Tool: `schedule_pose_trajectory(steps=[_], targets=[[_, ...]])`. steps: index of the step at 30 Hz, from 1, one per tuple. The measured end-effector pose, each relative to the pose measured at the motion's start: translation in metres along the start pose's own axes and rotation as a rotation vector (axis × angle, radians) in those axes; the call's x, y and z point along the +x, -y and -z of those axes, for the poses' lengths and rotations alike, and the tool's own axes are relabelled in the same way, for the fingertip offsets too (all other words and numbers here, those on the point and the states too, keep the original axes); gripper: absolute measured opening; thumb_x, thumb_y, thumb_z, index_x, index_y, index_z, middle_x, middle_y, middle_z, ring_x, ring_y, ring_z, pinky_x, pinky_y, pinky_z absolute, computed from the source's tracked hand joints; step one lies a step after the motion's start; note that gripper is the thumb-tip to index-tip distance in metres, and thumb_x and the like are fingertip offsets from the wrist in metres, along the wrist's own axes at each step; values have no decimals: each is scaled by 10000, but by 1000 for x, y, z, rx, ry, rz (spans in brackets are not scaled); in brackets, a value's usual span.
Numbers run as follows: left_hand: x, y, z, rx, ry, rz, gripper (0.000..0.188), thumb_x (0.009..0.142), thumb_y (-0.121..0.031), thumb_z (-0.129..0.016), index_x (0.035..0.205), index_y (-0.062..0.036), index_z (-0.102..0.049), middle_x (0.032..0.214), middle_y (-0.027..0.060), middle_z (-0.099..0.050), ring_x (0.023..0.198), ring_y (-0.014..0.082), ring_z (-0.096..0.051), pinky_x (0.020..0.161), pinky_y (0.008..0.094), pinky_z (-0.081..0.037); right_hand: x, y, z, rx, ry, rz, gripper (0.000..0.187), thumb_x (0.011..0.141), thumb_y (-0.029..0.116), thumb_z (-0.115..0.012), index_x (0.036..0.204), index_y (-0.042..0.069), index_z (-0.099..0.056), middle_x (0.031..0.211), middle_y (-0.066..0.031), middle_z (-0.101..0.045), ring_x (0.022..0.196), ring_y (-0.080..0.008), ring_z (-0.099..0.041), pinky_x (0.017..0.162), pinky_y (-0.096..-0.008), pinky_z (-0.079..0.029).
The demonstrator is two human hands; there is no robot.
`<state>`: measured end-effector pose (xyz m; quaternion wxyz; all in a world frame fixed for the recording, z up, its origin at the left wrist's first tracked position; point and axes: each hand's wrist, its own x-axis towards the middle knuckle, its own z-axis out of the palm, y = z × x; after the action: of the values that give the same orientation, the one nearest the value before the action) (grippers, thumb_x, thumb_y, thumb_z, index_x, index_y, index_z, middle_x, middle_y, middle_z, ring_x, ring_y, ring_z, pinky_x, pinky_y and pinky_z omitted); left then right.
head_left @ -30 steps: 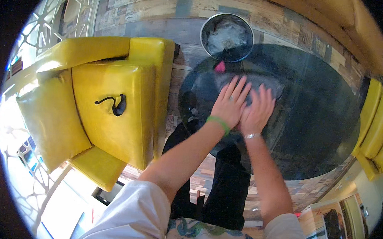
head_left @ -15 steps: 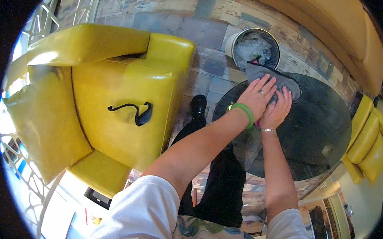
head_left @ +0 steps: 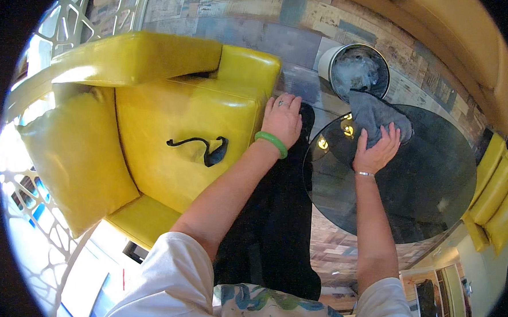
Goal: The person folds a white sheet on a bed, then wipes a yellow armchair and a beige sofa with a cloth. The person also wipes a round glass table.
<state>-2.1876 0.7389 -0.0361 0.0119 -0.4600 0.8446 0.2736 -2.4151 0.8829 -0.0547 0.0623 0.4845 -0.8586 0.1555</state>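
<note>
A grey cloth (head_left: 377, 114) lies bunched on the far edge of a round dark glass table (head_left: 419, 184). My right hand (head_left: 377, 149), with a thin bracelet at the wrist, is on its near side, the cloth bunched between thumb and fingers. My left hand (head_left: 283, 120), wearing a ring and a green bangle (head_left: 272, 143), is away from the cloth. It lies by the front edge of a yellow armchair (head_left: 176, 108), next to my black-clad knee, its fingers stretched out and holding nothing.
A round bin (head_left: 359, 69) with a clear plastic liner stands just beyond the table. On the armchair seat lies a small black strapped item (head_left: 214, 153). A brown sofa (head_left: 444, 42) runs along the far right, and another yellow seat (head_left: 496, 194) is at the right.
My left hand has left the cloth and moved left to the armchair's edge. My right hand stays at the cloth. The view has shifted, and yellow light reflections now show on the glass.
</note>
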Motion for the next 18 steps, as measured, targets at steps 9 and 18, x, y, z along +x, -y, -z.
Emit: schedule_pose_trajectory(steps=[9,18], targets=[[-12,63,51,77,36,52,454,866,-123,-651,1299,-25,-556,1323,218,-570,1214,413,-531,1049,502,-423,-4,-23,12,52,130,48,439,843,254,-760,1186,70,-558,1415,-128,-524,1374,-373,-423,1133,-523,-314],[-63,86,87,-50,-8,56,512,851,-58,-645,1346,-7,-522,1405,220,-511,1342,416,-449,1144,517,-341,-6,-64,63,197,446,98,418,816,165,-771,1149,36,-553,1385,-176,-512,1374,-409,-408,1145,-532,-305]])
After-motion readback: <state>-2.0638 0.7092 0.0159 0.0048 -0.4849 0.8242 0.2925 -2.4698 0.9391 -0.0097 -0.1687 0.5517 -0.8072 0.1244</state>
